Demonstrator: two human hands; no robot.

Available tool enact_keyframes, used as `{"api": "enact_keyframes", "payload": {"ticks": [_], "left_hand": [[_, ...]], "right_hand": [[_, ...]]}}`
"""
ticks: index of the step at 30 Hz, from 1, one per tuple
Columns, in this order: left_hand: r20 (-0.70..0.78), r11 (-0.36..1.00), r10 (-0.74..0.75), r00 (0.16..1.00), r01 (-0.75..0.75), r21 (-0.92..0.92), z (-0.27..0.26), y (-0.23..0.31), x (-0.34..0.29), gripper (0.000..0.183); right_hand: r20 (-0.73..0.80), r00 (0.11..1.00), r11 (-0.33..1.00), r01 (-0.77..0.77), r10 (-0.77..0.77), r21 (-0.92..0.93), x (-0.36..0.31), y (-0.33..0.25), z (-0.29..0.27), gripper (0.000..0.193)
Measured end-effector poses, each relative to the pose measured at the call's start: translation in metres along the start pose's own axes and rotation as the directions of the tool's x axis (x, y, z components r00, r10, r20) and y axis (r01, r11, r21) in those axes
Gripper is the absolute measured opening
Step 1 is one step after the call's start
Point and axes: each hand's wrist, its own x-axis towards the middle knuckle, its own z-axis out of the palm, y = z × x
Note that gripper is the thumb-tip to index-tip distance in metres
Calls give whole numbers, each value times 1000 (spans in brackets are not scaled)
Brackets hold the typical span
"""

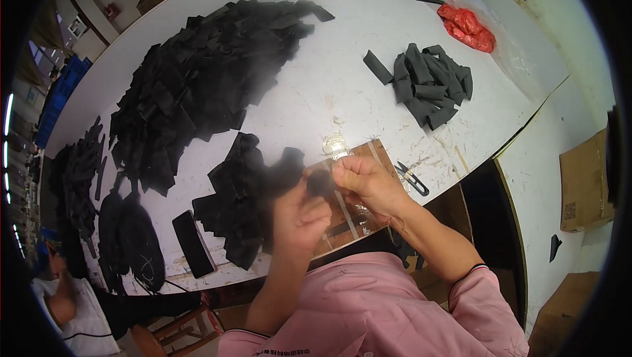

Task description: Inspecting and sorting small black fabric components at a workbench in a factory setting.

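Observation:
Between my two hands, near the table's front edge, is a small black fabric piece (320, 183). My left hand (301, 217) pinches it from the left with the fingers curled in. From the right, my right hand (368, 184) grips it between thumb and fingertips. A brown wooden board (342, 224) with pale strips across it lies under the hands. Black fabric pieces (240, 192) are heaped just left of my left hand, blurred where they meet it. Thread snips (413, 179) with a black handle rest right of my right hand.
A large pile of black fabric strips (197, 74) covers the table's left side. Dark grey folded strips (431, 84) lie at the right. A phone (194, 244) is near the front edge. Red plastic (466, 26) sits far right. A person (72, 301) is at lower left.

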Motion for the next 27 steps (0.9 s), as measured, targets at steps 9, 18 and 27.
{"api": "enact_keyframes", "payload": {"ticks": [9, 18, 27], "left_hand": [[150, 736, 328, 933, -352, 578, 13, -13, -11, 19], [708, -624, 368, 603, -404, 669, 36, 3, -14, 19], [740, -395, 508, 441, -644, 655, 47, -10, -16, 5]], "right_hand": [[179, 980, 959, 130, -85, -252, 19, 2, -13, 19], [-35, 986, 957, 150, -163, -247, 4, 11, -15, 18], [358, 776, -23, 406, -519, -914, -20, -42, 14, 28]]}}
